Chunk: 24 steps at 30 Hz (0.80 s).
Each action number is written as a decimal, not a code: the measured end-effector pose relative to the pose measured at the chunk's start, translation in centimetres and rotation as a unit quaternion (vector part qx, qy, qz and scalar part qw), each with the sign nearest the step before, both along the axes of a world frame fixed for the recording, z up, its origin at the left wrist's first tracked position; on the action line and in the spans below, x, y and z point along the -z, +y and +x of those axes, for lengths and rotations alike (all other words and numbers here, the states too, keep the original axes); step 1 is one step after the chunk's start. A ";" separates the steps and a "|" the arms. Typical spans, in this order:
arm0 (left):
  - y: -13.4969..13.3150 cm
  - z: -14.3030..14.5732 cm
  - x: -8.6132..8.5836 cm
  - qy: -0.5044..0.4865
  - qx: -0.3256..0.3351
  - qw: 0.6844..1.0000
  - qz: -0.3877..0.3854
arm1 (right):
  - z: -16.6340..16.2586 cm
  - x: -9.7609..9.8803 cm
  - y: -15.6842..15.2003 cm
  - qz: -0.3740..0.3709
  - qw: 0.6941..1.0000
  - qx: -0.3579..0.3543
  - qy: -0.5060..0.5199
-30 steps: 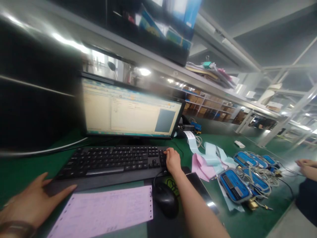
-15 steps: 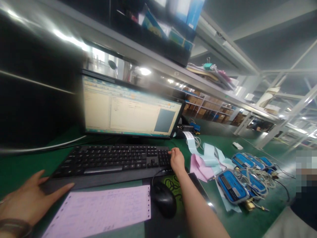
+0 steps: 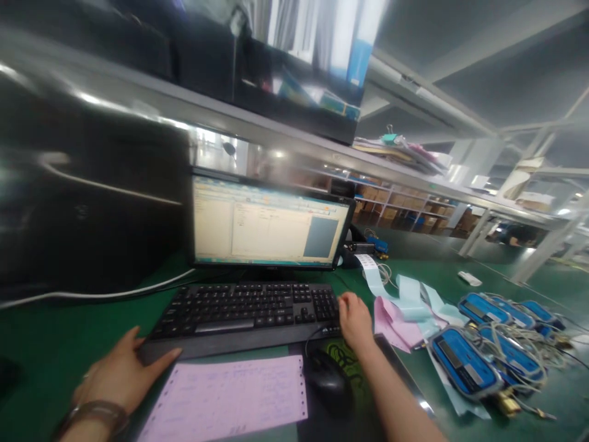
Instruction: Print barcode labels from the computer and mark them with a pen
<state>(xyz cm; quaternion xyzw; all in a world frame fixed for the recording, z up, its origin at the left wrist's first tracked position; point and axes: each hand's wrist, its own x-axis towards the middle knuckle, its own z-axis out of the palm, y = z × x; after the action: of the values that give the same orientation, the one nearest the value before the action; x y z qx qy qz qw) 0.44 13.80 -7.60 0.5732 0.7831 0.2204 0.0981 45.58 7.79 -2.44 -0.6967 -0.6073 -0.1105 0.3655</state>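
At the near left we see our left hand (image 3: 122, 374), fingers spread and flat, gripping nothing; its fingertips rest against the near left corner of the black keyboard (image 3: 246, 310), seemingly to steady it. Just right of that hand lies a pink form (image 3: 227, 399) with punched margins, placed in front of the keyboard where it can be read while typing. The keyboard sits mid-desk on the green mat (image 3: 55, 344), square to the monitor (image 3: 269, 224) beyond it, whose lit window faces us. Near the keyboard's right end a black mouse (image 3: 327, 383) rests on a dark pad, untouched. Our right hand (image 3: 354, 319) reaches over it, loosely curled and holding nothing, fingertips at the number keys on the keyboard's right edge. Further right, pink and pale blue paper strips (image 3: 400, 301) trail from a small printer at the far side. At the right edge blue meters (image 3: 464, 362) lie clustered with their cables tangled.
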 end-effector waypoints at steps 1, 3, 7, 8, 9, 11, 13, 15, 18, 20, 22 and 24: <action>-0.4 0.3 -0.6 -0.003 0.001 1.000 0.000 | 0.3 0.2 -1.4 0.010 1.000 0.000 0.005; -1.0 0.7 -1.6 -0.010 0.017 1.000 -0.003 | 0.6 1.0 -4.4 0.015 1.000 -0.009 0.016; -1.3 0.8 -1.8 -0.009 0.019 1.000 0.003 | -1.4 3.1 -9.3 -0.008 0.997 -0.072 0.019; -1.2 0.7 -1.6 -0.007 0.016 1.000 0.004 | -2.3 3.5 -10.0 -0.025 0.995 -0.098 0.012; -1.1 0.6 -1.4 -0.005 0.015 1.000 0.006 | -3.3 3.8 -10.4 -0.045 0.992 -0.120 0.003; -1.1 0.4 -0.8 -0.003 0.018 1.000 0.011 | -4.7 4.4 -10.7 -0.084 0.985 -0.147 -0.015; -1.2 0.2 -0.5 -0.004 0.032 0.999 0.020 | -5.4 5.0 -10.5 -0.107 0.982 -0.151 -0.034; -1.4 0.1 -0.2 -0.009 0.050 0.998 0.029 | -5.4 5.8 -10.2 -0.108 0.983 -0.140 -0.058; -1.7 0.1 -0.1 -0.004 0.050 0.998 0.036 | -4.8 7.2 -9.5 -0.084 0.983 -0.125 -0.101; -1.7 0.3 -0.2 0.002 0.037 0.999 0.039 | -4.2 8.1 -9.0 -0.057 0.981 -0.129 -0.135; -1.7 0.4 -0.3 0.003 0.029 0.999 0.042 | -3.6 8.8 -8.5 -0.027 0.972 -0.153 -0.174; -1.7 0.5 -0.4 0.001 0.026 0.999 0.044 | -3.1 9.4 -7.9 0.004 0.961 -0.182 -0.207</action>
<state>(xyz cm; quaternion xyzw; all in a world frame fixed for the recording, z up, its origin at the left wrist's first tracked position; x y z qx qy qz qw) 0.95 12.07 -7.25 0.5970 0.7577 0.2517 0.0778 42.51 -0.15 -11.81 -0.5345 -0.7859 -0.1862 0.2490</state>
